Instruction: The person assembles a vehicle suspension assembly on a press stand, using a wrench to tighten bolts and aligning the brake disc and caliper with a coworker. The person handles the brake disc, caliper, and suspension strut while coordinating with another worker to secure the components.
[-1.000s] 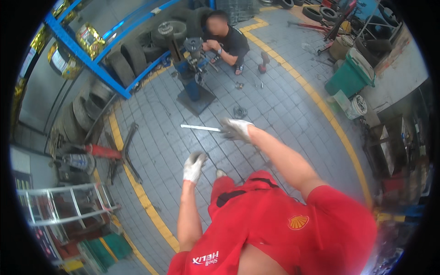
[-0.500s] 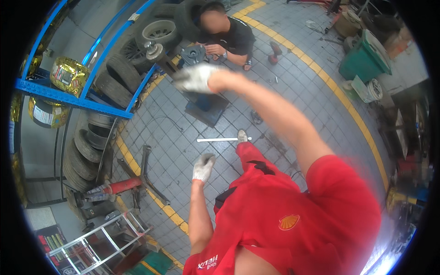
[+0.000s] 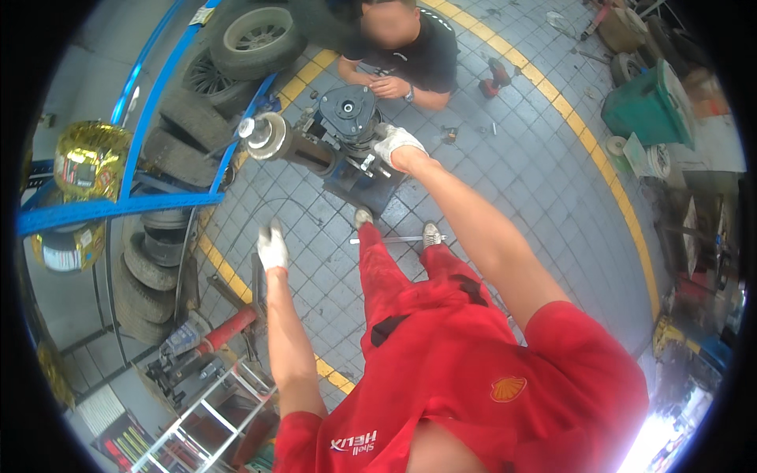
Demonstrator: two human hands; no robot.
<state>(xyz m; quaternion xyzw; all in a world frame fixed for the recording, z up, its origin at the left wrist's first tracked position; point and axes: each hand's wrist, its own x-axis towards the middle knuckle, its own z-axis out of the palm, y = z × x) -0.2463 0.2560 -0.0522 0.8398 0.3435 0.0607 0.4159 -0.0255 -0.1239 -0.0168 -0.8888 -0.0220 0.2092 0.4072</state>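
My right hand (image 3: 397, 147), in a white glove, is at the right side of a dark strut with a three-cornered top mount (image 3: 347, 109). Its fingers are bent against the strut just below the mount; their tips are partly hidden. The strut stands upright in a floor-standing press whose thick metal cylinder (image 3: 276, 140) leans out to the left. Under it lies a dark base plate (image 3: 371, 195). My left hand (image 3: 273, 247), gloved too, hangs over the floor at the left, fingers stretched and nothing in them.
Across the press crouches a person in black (image 3: 422, 55), hands near the mount. A cordless power tool (image 3: 495, 77) lies right of them. A pale bar (image 3: 394, 239) lies by my shoes. Tyres (image 3: 256, 39) and a blue rack (image 3: 118, 206) stand left; a green bin (image 3: 650, 106) stands right.
I have stepped closer to the press. My right hand has come down from above the cylinder to the strut's right side. My left hand has swung left, its fingers straightening.
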